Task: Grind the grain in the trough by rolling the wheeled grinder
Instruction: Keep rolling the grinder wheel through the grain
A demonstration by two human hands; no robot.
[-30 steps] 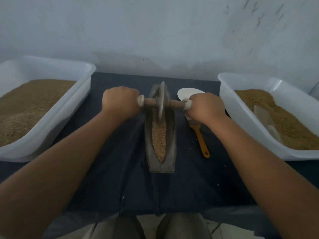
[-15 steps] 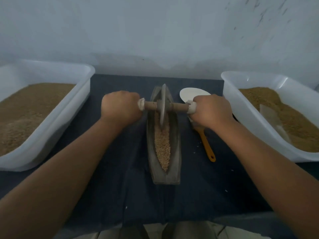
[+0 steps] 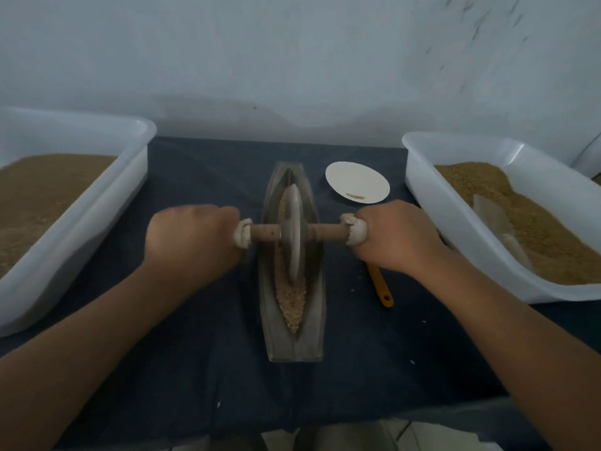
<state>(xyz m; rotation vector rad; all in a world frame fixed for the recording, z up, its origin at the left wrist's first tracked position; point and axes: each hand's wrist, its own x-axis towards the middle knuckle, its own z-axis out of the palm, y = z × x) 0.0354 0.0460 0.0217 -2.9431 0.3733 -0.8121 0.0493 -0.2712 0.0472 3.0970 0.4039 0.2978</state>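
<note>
A grey boat-shaped trough [image 3: 309, 323] lies lengthwise on the dark cloth, with tan grain [image 3: 292, 304] along its groove. The wheeled grinder [image 3: 292, 236], a grey disc on a wooden axle, stands upright in the groove near the trough's middle. My left hand [image 3: 192, 242] grips the axle's left end and my right hand [image 3: 393, 239] grips the right end, both fists wrapped round cloth-bound handles.
A white tub of grain [image 3: 97, 203] stands at the left and another white tub [image 3: 455, 216] at the right, with a pale scoop in it. A small white dish [image 3: 357, 185] sits behind my right hand. An orange handle [image 3: 382, 288] lies beside the trough.
The grinder has rolled toward me along the trough, from its far end to about the middle. Both hands came back with it, uncovering the white dish.
</note>
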